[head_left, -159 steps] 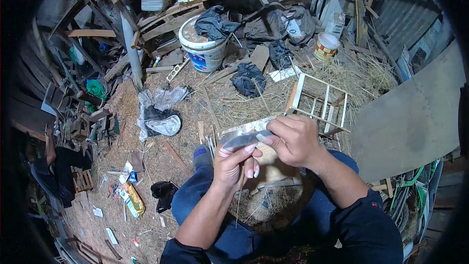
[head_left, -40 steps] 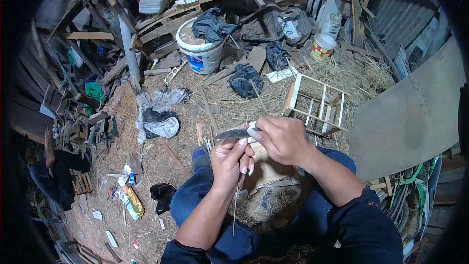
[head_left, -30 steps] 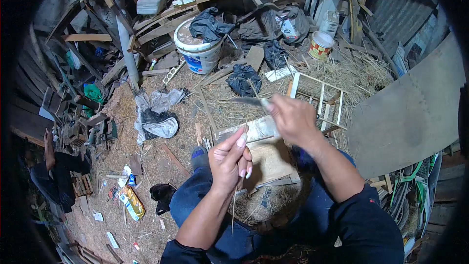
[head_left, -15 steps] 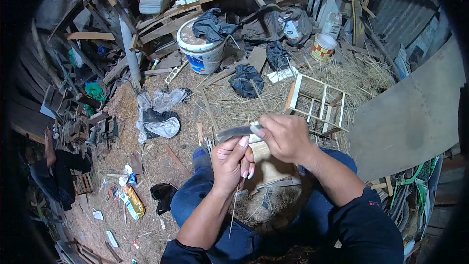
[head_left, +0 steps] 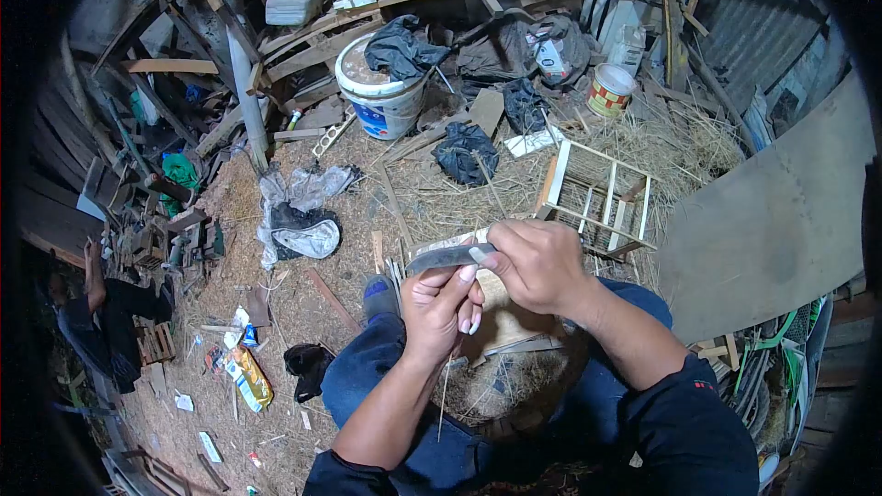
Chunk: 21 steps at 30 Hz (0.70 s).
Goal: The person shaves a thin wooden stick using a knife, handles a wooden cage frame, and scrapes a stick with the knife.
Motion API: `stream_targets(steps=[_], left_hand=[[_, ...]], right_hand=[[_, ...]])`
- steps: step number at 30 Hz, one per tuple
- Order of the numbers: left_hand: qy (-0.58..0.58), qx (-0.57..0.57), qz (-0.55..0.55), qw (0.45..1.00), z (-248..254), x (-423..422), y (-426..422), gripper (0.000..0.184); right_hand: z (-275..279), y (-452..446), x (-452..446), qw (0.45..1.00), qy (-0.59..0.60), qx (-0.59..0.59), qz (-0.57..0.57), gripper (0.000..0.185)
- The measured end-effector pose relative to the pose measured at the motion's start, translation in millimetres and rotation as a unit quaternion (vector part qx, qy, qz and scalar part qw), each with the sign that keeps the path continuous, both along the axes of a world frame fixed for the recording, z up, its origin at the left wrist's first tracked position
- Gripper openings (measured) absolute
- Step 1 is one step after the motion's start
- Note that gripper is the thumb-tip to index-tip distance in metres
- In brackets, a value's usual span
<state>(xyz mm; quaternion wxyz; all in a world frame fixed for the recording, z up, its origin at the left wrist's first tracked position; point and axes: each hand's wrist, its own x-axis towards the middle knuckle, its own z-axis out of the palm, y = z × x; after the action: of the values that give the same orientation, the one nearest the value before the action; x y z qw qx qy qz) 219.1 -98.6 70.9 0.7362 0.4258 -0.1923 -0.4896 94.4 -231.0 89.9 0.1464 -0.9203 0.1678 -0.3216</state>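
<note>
My right hand [head_left: 537, 266] is closed round the handle end of a knife [head_left: 443, 258], whose dark curved blade points left. The blade lies across the fingertips of my left hand [head_left: 435, 314]. Between those closed fingers is a thin stick [head_left: 443, 400], its lower end hanging down over my lap; its upper part is mostly hidden by the fingers and blade. Below and behind my hands, a pale wooden board [head_left: 511, 320] lies between my knees.
A wooden frame [head_left: 602, 197] stands on straw beyond my right hand. Farther off are a white bucket [head_left: 381, 96], black plastic bags [head_left: 466, 153] and a checkered tub [head_left: 611, 90]. A large flat sheet [head_left: 772, 220] leans at right. Another person [head_left: 110, 321] sits far left.
About a second ago the knife was raised away from my left hand, up and to the right; now it is back across the left fingertips. My left hand has kept hold of the stick.
</note>
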Motion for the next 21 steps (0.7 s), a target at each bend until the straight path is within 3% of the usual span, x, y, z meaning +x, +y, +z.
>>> stream_targets(steps=[3,10,13,17,19,21], left_hand=[[-0.031,0.006,-0.019,0.999,-6,4,0,0.022],[0.04,-0.013,0.0,0.999,-10,5,1,0.027],[0.018,-0.025,-0.021,0.999,-5,4,3,0.027],[0.03,-0.006,-0.003,1.0,-3,5,0,0.031],[0.024,0.001,-0.008,1.0,-3,5,0,0.033],[0.002,0.006,-0.005,1.0,-3,5,0,0.034]], right_hand=[[2,-8,-2,1.0,0.014,0.005,-0.011,0.024],[-7,-20,-1,0.998,-0.007,-0.028,-0.057,0.026],[-1,-36,-4,0.987,0.024,-0.001,-0.157,0.032],[1,-9,-2,0.994,0.05,0.043,-0.084,0.036],[-4,-1,2,1.0,0.014,0.015,0.004,0.035],[-9,-1,6,1.0,0.0,0.01,0.014,0.033]])
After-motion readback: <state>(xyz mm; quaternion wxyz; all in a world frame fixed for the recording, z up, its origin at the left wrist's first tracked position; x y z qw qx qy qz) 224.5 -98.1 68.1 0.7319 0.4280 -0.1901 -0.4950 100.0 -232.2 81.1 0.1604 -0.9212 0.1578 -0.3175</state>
